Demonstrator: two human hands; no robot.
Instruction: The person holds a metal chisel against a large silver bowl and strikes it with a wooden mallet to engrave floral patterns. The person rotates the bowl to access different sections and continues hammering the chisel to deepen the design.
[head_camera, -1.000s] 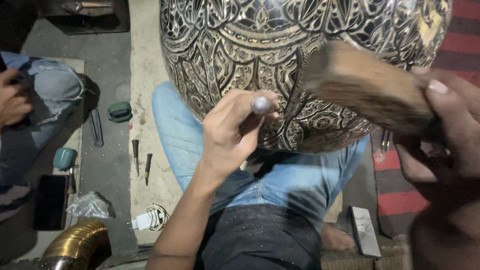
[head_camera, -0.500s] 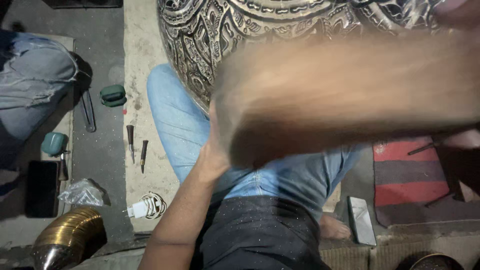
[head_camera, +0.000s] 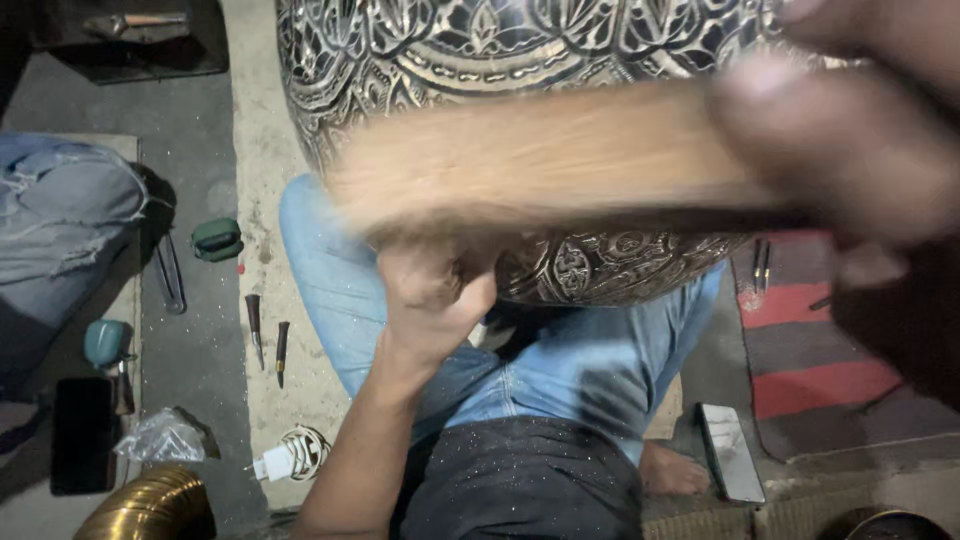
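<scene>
Since half a second ago, the wooden mallet (head_camera: 560, 150) has swung a little higher and now blurs across the view just above my left hand (head_camera: 435, 295). I see that left hand closed in a fist, pressed against the lower curve of the engraved metal vessel (head_camera: 600, 265); it seems to grip a small chisel, but the mallet hides its tip, so I cannot tell for sure. My right hand (head_camera: 850, 160) is a large blur at the upper right, fingers wrapped shut around the mallet's handle. The vessel rests on my lap, just above and touching the left fist. To the left of that hand, on the floor, lie two small punches (head_camera: 268, 335), a green case (head_camera: 216, 238) and a white charger (head_camera: 290, 455). Below the right hand a phone (head_camera: 730, 450) lies on the floor. To do this well, I judge the fist should stay steady against the metal and each mallet blow should land squarely, light and even.
</scene>
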